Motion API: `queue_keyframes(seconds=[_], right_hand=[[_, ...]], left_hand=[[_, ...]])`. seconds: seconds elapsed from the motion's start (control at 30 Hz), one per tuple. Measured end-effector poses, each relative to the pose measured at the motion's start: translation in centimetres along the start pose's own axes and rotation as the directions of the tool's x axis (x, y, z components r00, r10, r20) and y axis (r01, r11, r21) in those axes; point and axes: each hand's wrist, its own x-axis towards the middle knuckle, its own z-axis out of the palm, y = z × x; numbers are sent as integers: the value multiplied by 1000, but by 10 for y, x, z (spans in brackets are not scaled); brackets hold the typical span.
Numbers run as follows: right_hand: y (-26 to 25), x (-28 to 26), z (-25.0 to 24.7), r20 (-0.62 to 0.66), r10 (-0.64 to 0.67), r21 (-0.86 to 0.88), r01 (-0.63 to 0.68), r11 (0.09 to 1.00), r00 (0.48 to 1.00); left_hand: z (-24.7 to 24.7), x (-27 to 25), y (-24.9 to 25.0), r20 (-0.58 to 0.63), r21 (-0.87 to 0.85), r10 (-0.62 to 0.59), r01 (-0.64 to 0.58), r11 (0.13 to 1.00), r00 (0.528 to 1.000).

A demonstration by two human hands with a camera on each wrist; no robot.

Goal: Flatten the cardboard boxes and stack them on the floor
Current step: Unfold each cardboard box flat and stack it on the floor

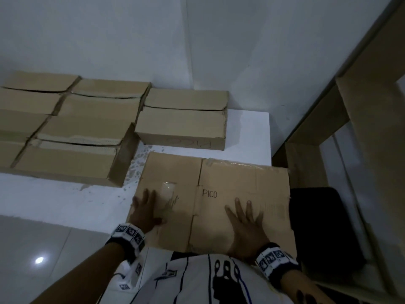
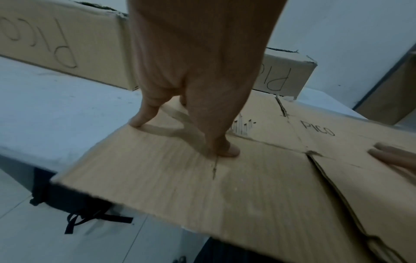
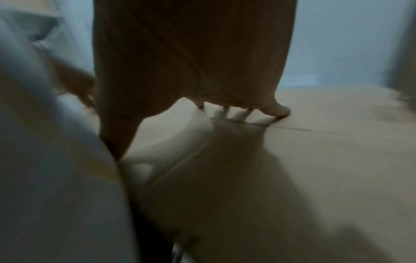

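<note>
Flattened cardboard box (image 1: 230, 194) pressed on white tabletop (image 1: 54, 194).
Head view: left hand (image 1: 146, 208) at 7 o'clock, right hand (image 1: 245, 224) at 5, fingers released and spread; closed boxes (image 1: 182, 119) at 11, white wall (image 1: 131, 40) behind. Left wrist view: tiled floor (image 2: 33, 240) below. Right wrist view: blurred.

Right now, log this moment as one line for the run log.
step: flattening | left hand: flat on flattened box | right hand: flat on same box | box: on white table | assembled boxes: behind, still unflattened
</note>
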Motion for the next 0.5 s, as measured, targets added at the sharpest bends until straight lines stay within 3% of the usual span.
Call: queue_keyframes(seconds=[0.1, 0.2, 0.3, 0.37, 0.43, 0.5], right_hand=[[-20, -2, 11, 26, -86, -86, 88, 992, 996], [-27, 0, 6, 59, -101, -122, 107, 987, 993], [-20, -9, -7, 114, -166, -19, 170, 985, 979], [-10, -15, -21, 13, -232, 192, 225, 955, 973], [0, -16, -33, -210, -205, 394, 275, 877, 956], [3, -14, -37, -298, -162, 386, 274, 881, 941]], left_hand=[[12, -13, 6, 16, -38, 28, -28, 999, 999], [23, -24, 18, 140, 0, 82, -83, 997, 987], [35, -36, 28, 257, 94, 178, -208, 974, 950], [35, -40, 27, 272, 108, 199, -236, 966, 941], [34, -40, 25, 257, 90, 201, -231, 969, 945], [35, -40, 25, 226, 74, 196, -218, 973, 954]])
